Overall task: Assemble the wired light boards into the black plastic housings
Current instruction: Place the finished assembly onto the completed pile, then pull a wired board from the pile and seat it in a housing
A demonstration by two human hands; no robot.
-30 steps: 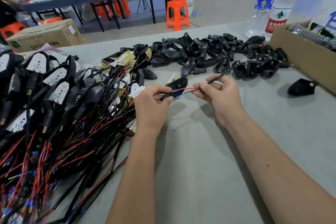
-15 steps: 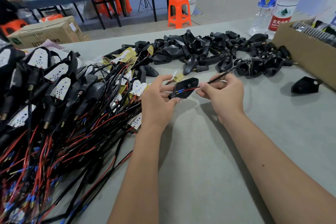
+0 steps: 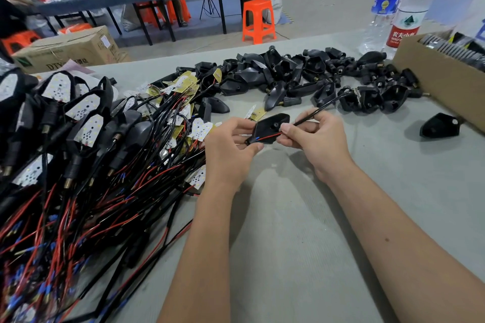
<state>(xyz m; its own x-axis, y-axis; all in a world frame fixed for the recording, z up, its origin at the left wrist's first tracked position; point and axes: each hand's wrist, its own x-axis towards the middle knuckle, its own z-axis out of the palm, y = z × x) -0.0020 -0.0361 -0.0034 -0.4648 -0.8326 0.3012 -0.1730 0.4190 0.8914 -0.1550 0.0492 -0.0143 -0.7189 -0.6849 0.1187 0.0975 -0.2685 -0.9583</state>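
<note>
Head view: left hand [image 3: 231, 147] is gripping the black housing [image 3: 270, 127] above the worktop [image 3: 288, 217]; right-hand fingers [image 3: 288, 130] are pinching the cable [image 3: 312, 114], probably threading it; feeding straight avoids kinking.

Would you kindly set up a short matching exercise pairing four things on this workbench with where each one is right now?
Things:
1. black housing
2. lone housing
3. water bottles
4. cardboard box

Places:
A. standing at the table's far right, behind the box
B. on the table's right edge, holding dark parts
C. held in the left hand, with the right hand pinching its wire
D. lying alone on the table, beside the box

Pairs: 1-C, 2-D, 3-A, 4-B
</note>
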